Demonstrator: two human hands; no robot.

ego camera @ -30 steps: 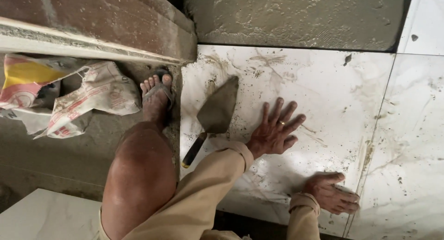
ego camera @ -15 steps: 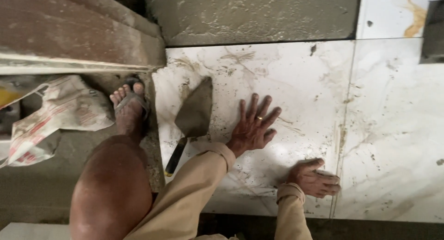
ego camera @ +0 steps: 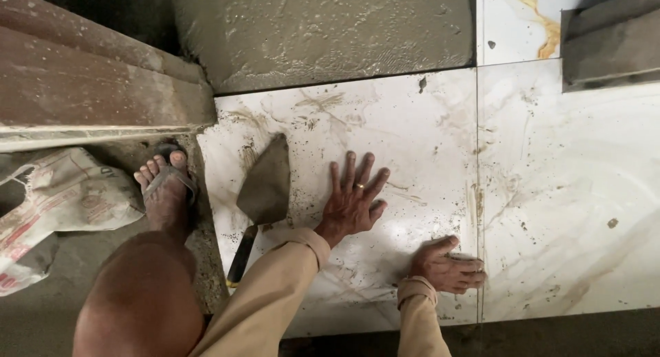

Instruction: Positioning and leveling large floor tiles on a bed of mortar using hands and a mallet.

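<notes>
Both hands on the white tile [ego camera: 412,130]: left hand [ego camera: 352,204] flat, fingers splayed; right hand [ego camera: 447,269] loosely curled, empty.

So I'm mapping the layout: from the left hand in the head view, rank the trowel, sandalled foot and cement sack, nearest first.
From the left hand:
1. Trowel, just to its left on the tile.
2. Sandalled foot, farther left, off the tile.
3. Cement sack, far left.

glossy marble-look tile [ego camera: 412,123] w/ mortar smears, matt metal trowel [ego camera: 265,182]
</notes>
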